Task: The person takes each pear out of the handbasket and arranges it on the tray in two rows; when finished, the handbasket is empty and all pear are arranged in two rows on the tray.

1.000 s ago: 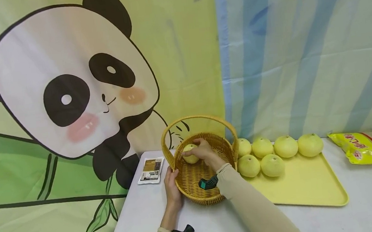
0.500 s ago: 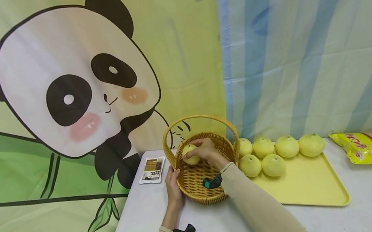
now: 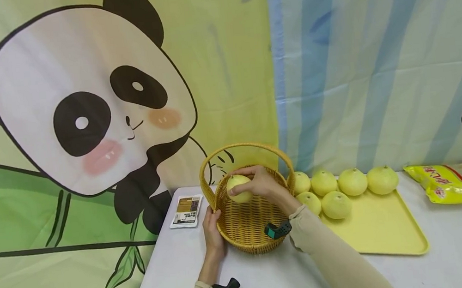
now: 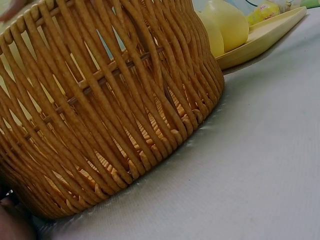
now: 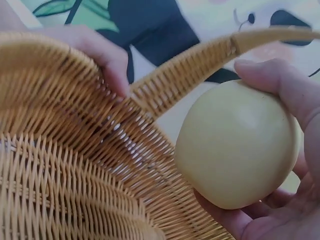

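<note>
A yellow-brown wicker basket (image 3: 247, 226) with an arched handle stands on the white table. My left hand (image 3: 213, 236) grips its left rim near the handle's foot; in the right wrist view the left thumb lies over the rim. Within the basket's mouth, my right hand (image 3: 263, 182) holds a pale yellow-green melon (image 3: 240, 196). Close up, the melon (image 5: 235, 145) is smooth and round, with thumb on top and fingers beneath, apart from the basket floor. The left wrist view shows only the basket's woven outer wall (image 4: 110, 100) at close range.
Right of the basket, a yellow tray (image 3: 383, 229) bears several more melons (image 3: 352, 182) along its back and left. A yellow snack bag (image 3: 448, 183) lies past the tray. A small flat packet (image 3: 186, 211) is left of the basket. A panda-print curtain (image 3: 232, 69) hangs behind.
My right hand has raised the melon slightly from the basket's left inside, and its forearm has shifted right. The left hand keeps its grip on the rim.
</note>
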Available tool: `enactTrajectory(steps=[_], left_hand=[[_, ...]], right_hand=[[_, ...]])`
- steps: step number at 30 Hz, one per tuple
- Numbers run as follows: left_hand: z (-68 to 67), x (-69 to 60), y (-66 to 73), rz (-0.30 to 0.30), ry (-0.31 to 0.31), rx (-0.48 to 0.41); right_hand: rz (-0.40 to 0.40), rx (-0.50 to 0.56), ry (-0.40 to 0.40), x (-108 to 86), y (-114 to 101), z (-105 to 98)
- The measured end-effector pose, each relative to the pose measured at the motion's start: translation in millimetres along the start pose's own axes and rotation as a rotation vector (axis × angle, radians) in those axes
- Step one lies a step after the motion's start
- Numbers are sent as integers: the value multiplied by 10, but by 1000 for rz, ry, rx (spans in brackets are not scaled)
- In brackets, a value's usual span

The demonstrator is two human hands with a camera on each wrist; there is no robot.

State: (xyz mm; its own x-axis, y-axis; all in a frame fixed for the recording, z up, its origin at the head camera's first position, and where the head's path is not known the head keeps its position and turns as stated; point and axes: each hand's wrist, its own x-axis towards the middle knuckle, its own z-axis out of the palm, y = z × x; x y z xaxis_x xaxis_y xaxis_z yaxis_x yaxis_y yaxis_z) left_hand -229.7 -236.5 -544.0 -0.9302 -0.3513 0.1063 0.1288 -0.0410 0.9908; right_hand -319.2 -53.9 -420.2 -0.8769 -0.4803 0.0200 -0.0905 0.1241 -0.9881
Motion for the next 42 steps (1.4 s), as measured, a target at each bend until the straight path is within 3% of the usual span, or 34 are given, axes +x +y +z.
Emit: enactTrajectory(steps=[8, 12, 17, 23, 29, 35, 40, 42], left_hand=[[-5, 23, 21, -3, -21, -18], [14, 19, 20, -10, -23, -10], [37, -3, 12, -13, -30, -9], [49, 11, -12, -24, -27, -17], [27, 5, -55, -29, -20, -10], [-20, 31, -53, -21, -21, -31], [-27, 46, -65, -33, -26, -54], [-22, 38, -63, -40, -24, -52]], right_hand=[[-91, 40, 37, -464, -46, -162], [-171, 75, -11, -698, -37, -303], [-335, 143, -90, -998, 3, -576], [-405, 156, -40, -1345, 112, -1004], [-376, 77, 158, -1625, 243, -1442], [-369, 69, 376, -1744, 293, -1782], [-224, -162, 629, -1841, 370, -1979], [-157, -246, 683, -1877, 438, -2051]])
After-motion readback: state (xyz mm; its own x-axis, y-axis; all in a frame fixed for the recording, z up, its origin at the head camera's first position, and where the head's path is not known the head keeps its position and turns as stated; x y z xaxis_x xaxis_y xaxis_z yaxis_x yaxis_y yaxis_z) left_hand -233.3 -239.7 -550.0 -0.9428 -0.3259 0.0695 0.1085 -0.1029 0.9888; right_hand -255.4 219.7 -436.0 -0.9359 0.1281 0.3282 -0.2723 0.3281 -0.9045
